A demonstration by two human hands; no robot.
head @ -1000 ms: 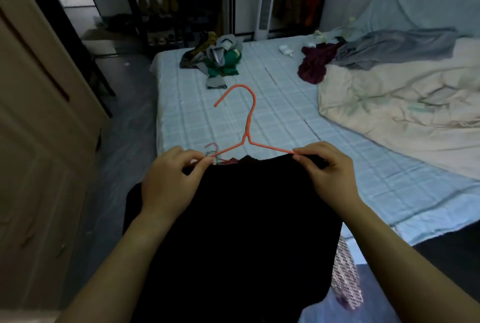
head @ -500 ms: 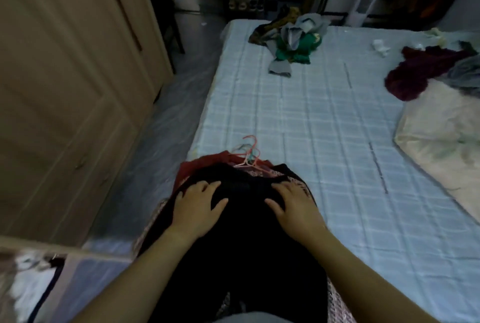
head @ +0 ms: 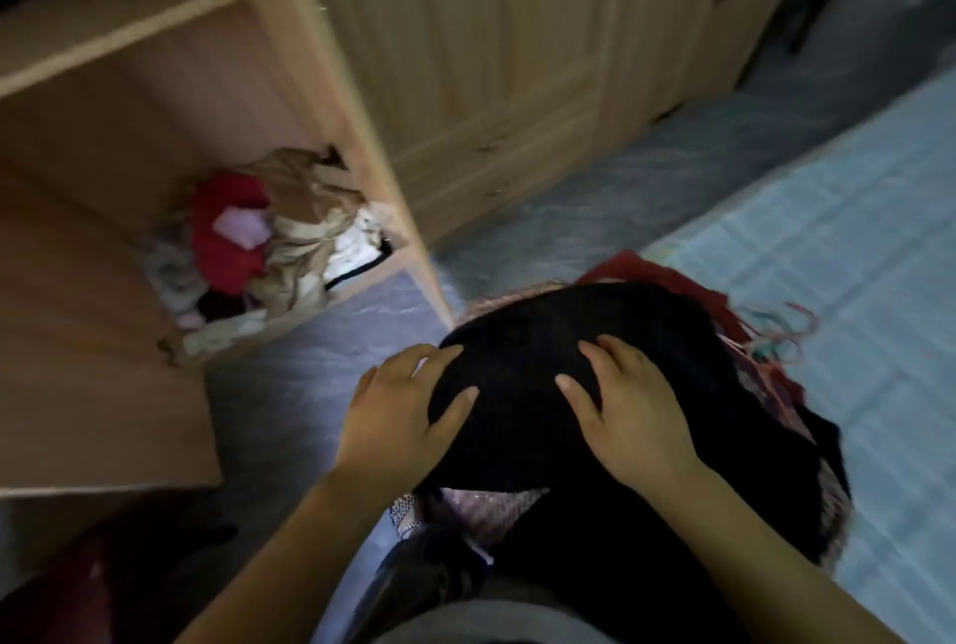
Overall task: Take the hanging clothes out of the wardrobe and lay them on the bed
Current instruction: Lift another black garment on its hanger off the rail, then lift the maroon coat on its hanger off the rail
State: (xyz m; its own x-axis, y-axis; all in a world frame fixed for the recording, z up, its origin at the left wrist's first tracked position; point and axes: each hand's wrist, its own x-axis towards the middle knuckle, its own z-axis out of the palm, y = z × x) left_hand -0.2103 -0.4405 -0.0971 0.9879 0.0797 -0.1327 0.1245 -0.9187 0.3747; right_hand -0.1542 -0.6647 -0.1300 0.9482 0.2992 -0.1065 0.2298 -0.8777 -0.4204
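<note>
Topmost on a small stack at the near corner of the bed (head: 853, 239): a black garment (head: 548, 364), humped in the middle and spilling off the mattress edge toward the floor. Beneath it, a red garment (head: 641, 268) showing at the far side and a pale patterned one (head: 481, 506) peeking out at the near side. Just beyond the stack, resting on the checked sheet, a tangle of thin hangers (head: 781, 333), pink and teal, seemingly hooked into the clothes, though too blurred to say for sure. Pressed flat on the black cloth, left hand (head: 398, 415) on its left slope and right hand (head: 631, 410) nearer the crown, fingers of both straight and spread, gripping nothing. Looks like the tail end of a laying-down step: load set on the bed, now being patted or smoothed. To the left, across a strip of grey floor (head: 543, 234), the open wardrobe (head: 331, 89), with a heap of loose clothes (head: 279, 239) in its bottom compartment, red and beige among them; hanging rail out of view, so no telling how many items are left. Next, probably: lift both palms clear, turn to the wardrobe, reach up for another hanger. Worth nudging the overhanging part further onto the mattress first, to guard against a slide to the floor.
</note>
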